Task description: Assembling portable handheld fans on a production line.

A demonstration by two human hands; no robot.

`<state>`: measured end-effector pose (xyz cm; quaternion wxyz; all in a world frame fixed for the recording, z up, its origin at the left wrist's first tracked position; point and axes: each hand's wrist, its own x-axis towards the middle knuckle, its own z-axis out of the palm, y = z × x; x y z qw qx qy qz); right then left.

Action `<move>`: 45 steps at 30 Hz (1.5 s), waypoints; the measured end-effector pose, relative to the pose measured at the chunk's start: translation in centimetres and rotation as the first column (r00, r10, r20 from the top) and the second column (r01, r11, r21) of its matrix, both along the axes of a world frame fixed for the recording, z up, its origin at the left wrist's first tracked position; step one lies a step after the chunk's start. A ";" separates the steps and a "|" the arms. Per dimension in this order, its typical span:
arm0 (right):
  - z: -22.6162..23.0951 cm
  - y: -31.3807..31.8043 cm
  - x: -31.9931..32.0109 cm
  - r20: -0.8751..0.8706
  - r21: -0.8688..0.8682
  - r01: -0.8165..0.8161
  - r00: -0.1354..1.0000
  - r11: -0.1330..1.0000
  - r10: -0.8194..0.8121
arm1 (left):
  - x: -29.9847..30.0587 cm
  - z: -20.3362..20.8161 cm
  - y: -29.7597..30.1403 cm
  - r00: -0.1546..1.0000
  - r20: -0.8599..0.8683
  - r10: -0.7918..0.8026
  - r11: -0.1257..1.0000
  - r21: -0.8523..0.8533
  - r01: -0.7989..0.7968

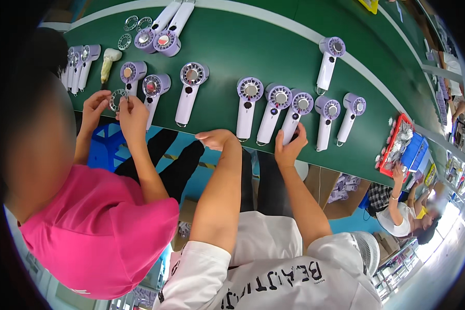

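My right hand [291, 147] has its thumb and fingers around the lower handle of a pale purple handheld fan [296, 111], which lies on the green table with its round head pointing away from me. Just left of it lie two similar fans, one beside it [274, 111] and one farther left [249, 106]. At the table's front edge rests my left hand [217, 138], its fingers stretched out toward the left and nothing in them. Another fan [190, 90] lies beyond that hand, apart from it.
On my left, a person in pink holds a slotted ring [118, 99] near several fans and a brush [108, 63]. More fans [352, 113] lie to the right. A red tray [402, 124] and blue bin [416, 151] stand farther right. Below is a carton [320, 186] of fan parts.
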<state>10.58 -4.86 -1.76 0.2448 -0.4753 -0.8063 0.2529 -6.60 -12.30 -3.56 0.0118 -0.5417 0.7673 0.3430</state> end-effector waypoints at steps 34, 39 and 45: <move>8.6 -3.6 -6.2 0.298 -0.047 -0.131 0.944 0.990 0.139 | -0.5 -0.6 0.8 0.997 0.077 0.030 0.984 -0.176 -0.016; 8.7 -3.0 -6.2 0.317 0.043 -0.240 0.924 0.970 0.214 | -1.1 -1.6 0.2 0.998 0.052 0.032 0.962 -0.272 -0.016; 9.0 -1.6 -4.6 0.274 -0.051 -0.120 0.953 0.991 0.129 | -0.7 -1.3 0.8 0.998 0.069 0.006 0.953 -0.303 0.015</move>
